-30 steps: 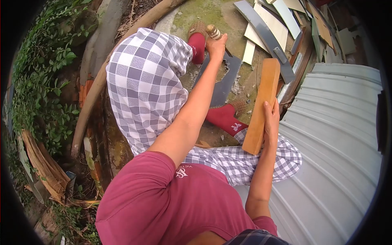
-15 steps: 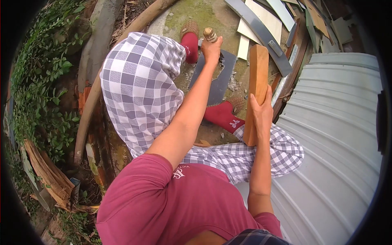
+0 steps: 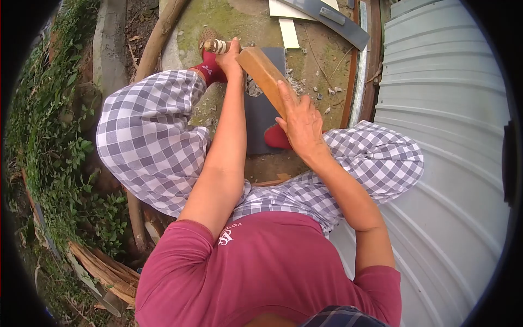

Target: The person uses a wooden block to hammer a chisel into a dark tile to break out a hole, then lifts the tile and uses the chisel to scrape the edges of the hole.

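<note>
My left hand (image 3: 230, 59) is wrapped round a tool with a wooden handle (image 3: 217, 46) bound in pale bands; the tool's far end is hidden. In my right hand (image 3: 303, 121) is a thick wooden block (image 3: 268, 76), slanting up to the left, its far end close beside my left hand. Under both lies a dark grey sheet (image 3: 260, 122) with a ragged-edged opening in it, partly covered by the block. Pale chips are scattered at the sheet's right side. My feet in red socks (image 3: 211, 68) are on either side of the sheet.
Light boards and a curved grey strip (image 3: 340, 24) lie beyond the sheet. Ribbed metal sheeting (image 3: 436, 103) fills the right side, edged by a metal rail (image 3: 360, 76). A long log (image 3: 158, 41) and green plants (image 3: 71, 136) are at the left.
The block has swung from upright at the right to a slant beside my left hand. My left hand and the tool handle have tilted leftward. The whole view has shifted too.
</note>
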Demonstrator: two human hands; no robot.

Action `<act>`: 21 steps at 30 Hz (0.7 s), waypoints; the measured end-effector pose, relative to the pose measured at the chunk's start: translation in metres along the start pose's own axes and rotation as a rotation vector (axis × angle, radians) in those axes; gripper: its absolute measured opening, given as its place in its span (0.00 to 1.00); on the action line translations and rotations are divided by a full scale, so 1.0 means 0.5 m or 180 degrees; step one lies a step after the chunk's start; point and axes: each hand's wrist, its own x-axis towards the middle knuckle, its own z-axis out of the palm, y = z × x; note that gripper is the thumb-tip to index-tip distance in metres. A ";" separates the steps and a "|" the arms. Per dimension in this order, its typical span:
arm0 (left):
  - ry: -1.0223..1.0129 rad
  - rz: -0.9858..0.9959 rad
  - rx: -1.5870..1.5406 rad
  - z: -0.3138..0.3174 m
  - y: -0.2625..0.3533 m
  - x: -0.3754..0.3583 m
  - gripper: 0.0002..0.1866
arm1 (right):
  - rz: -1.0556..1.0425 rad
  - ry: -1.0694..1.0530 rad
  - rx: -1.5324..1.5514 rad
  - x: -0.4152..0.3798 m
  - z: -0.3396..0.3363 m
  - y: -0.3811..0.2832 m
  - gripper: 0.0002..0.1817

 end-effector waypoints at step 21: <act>-0.3566 0.0865 0.1848 0.065 0.412 -0.194 0.12 | 0.0573 -0.0790 0.0318 0.038 0.023 0.056 0.45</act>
